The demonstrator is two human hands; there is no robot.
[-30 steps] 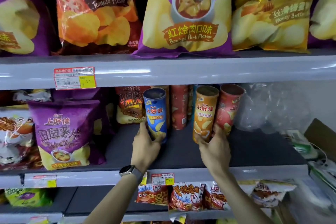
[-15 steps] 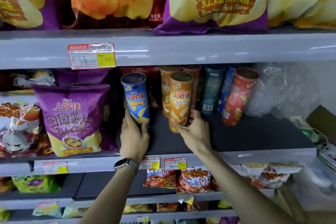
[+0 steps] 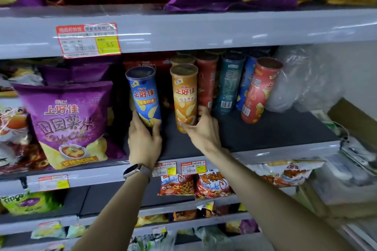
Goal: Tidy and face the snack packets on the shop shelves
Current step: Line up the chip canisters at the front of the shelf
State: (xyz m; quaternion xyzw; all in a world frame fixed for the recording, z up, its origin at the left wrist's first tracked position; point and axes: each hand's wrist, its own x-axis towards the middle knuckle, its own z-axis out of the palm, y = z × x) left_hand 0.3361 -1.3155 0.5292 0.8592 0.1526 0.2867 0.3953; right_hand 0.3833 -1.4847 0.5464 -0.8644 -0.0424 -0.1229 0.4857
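The person's left hand [image 3: 143,140] grips the foot of a blue cardboard crisp tube [image 3: 143,96], thumb on one side and fingers curled round the other. The tube leans with its top to the left and its label faces out. A grey smartwatch [image 3: 132,170] sits on that wrist. The right hand [image 3: 204,130] grasps the base of an orange cardboard crisp tube [image 3: 184,96], which is nearly upright and also faces out, just right of the blue one with a gap between them. Both tubes are at the middle of the dark middle shelf [image 3: 265,132]; whether their bases rest on it cannot be told.

Behind the orange tube stand a second orange tube [image 3: 182,59] and a red tube [image 3: 206,81]. To the right come a teal tube [image 3: 229,83], another blue tube [image 3: 245,81] and a tilted red tube [image 3: 259,89] that leans toward crumpled clear plastic wrap [image 3: 306,77]. Left of the hands a purple crisp bag [image 3: 65,122] stands upright. On the grey shelf edge above is a red and yellow price label [image 3: 88,39].
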